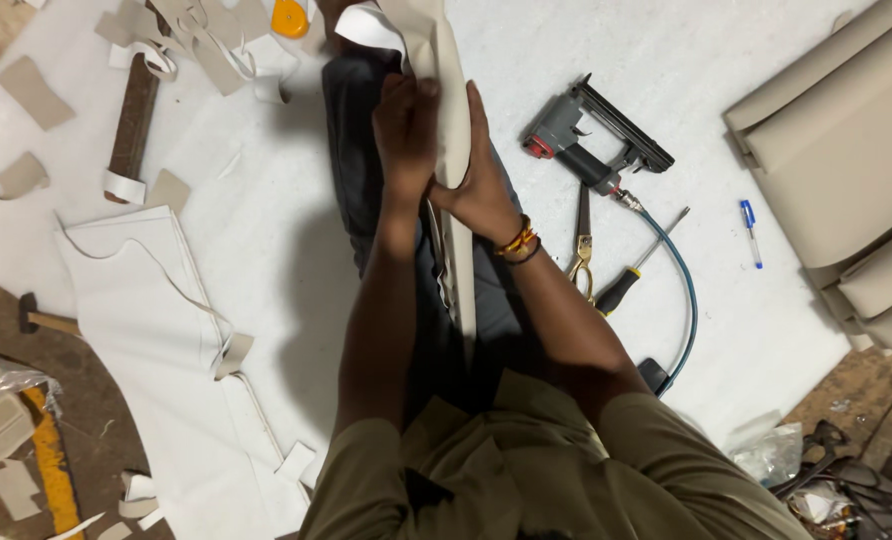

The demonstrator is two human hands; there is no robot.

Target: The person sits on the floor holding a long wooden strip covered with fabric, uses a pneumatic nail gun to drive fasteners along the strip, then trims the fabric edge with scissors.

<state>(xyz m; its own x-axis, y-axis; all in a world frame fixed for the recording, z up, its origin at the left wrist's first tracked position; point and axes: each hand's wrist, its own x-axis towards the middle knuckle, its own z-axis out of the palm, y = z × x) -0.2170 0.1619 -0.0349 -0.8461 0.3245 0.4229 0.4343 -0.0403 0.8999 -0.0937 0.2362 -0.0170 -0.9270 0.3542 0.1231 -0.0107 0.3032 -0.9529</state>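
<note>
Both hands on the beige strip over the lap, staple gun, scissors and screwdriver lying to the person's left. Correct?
Not quite: the head view shows the tools on the person's right, not left. The staple gun, scissors and screwdriver lie on the white sheet there. Both the left hand and right hand do grip the beige strip over the lap.

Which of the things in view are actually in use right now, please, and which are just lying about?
In use: beige covered panel, left hand, right hand.

Lying about: pneumatic stapler, scissors, screwdriver, blue pen, hammer, fabric scraps, stacked beige panels.
</note>
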